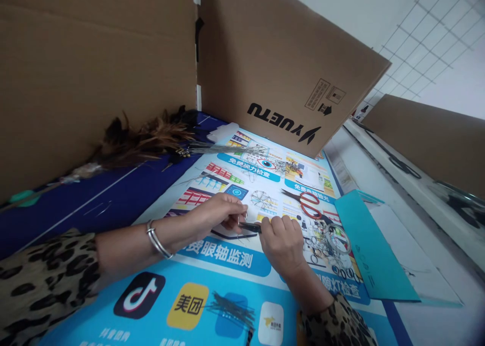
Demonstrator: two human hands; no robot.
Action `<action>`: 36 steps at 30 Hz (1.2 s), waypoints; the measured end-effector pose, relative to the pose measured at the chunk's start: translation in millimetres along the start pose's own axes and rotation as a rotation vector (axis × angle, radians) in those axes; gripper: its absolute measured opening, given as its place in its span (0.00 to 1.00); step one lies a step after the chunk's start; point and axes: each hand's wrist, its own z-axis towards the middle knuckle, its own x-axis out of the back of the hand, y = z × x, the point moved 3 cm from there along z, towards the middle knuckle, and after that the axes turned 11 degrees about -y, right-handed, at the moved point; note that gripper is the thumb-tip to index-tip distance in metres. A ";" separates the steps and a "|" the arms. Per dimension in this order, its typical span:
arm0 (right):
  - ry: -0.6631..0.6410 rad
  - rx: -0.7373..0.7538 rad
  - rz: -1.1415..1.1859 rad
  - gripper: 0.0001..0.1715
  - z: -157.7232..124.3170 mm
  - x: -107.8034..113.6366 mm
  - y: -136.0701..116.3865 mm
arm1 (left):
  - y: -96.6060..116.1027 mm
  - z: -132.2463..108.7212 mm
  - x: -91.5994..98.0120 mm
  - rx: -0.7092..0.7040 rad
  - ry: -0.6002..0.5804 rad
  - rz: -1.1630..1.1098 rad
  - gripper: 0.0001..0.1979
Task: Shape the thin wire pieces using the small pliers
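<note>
Near the middle of the table, my left hand (223, 210) is closed in a pinch on a thin bent wire (246, 215). My right hand (282, 240) is wrapped round a pair of pliers (250, 227), whose dark jaws point left and meet the wire at my left fingertips. The handles are hidden in my fist. Just beyond my hands lies a round tangle of thin wire (261, 199). Red-handled scissors (309, 204) rest to the right of it. Closer to me, a bundle of dark thin wires (233, 309) lies on the printed sheet.
Cardboard walls (265, 48) stand at the back and left. Brown feathers (147, 136) and long thin wires (227, 148) lie at the far left. To the right are a roll of clear tape (337, 239), several small rings (346, 274) and a turquoise folder (373, 250).
</note>
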 end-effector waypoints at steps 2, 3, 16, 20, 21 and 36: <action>0.002 -0.002 -0.010 0.07 0.2 0.1 0.3 | 0.2 -0.9 -0.2 -0.005 0.000 -0.003 0.14; 0.005 0.000 -0.018 0.07 0.2 0.4 0.5 | 0.0 -1.2 -0.4 -0.009 -0.002 -0.006 0.14; 0.034 0.003 -0.066 0.06 1.2 7.9 -0.6 | -5.2 -0.1 0.4 -0.015 -0.003 -0.037 0.13; 0.033 0.004 -0.052 0.07 1.3 8.1 -1.1 | -5.0 -0.7 -0.5 -0.013 0.004 -0.037 0.13; 0.034 0.007 -0.052 0.07 1.3 8.0 -1.2 | -5.0 -0.8 -0.9 -0.012 0.004 -0.037 0.13; 0.028 0.024 -0.036 0.05 0.8 5.6 -2.7 | -10.9 1.3 -0.9 0.017 -0.005 -0.035 0.14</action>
